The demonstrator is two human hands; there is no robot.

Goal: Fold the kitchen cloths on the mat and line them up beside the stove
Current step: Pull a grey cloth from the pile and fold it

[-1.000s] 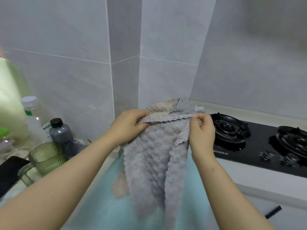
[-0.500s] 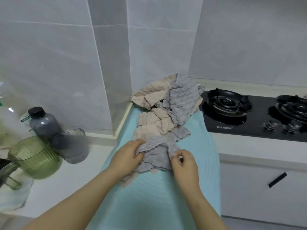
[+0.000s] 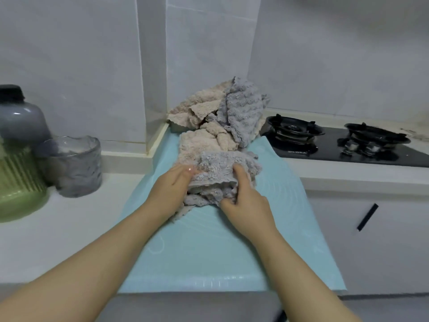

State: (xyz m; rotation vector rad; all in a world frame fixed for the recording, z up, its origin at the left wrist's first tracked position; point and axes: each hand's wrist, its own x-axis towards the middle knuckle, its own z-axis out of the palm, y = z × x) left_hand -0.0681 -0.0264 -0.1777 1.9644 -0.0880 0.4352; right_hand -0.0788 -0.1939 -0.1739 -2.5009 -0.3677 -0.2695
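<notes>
Both forearms are reaching forward over the mat (image 3: 209, 247), wrists low. The left hand (image 3: 173, 189) is pinching the left edge of the grey cloth (image 3: 218, 173): its thumb is lying on top and its other fingers are slipping out of sight under the fold. The right hand (image 3: 243, 201) is gripping the same cloth's right side, forefinger stretching along the top, thumb and remaining fingers curling into the bunched layers. The cloth is lying crumpled on the smooth pale-teal mat between the two hands.

Just beyond the grip, a heap of cloths (image 3: 216, 122), beige and grey, nubbly and scallop-edged, is sitting against the tiled corner. Beyond and right of the right hand is the glossy black stove (image 3: 325, 147).

Well left of the left hand, a cloudy clear tumbler (image 3: 74, 168), a ribbed green jug (image 3: 18, 187) and a black-capped grey bottle (image 3: 21, 117) are standing together; their contents are not showing clearly.
</notes>
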